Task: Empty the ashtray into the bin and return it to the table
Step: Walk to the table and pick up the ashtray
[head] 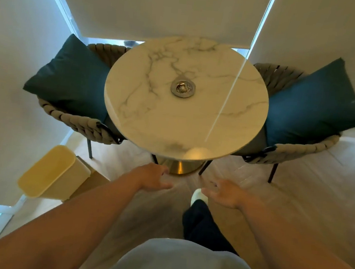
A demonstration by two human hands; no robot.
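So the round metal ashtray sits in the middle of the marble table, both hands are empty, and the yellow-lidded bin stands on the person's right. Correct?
Not quite. In the head view the yellow-lidded bin stands on the person's left, on the floor beside the left wicker chair. The rest holds: the round metal ashtray sits mid-table on the round marble table, and the left hand and right hand are empty.
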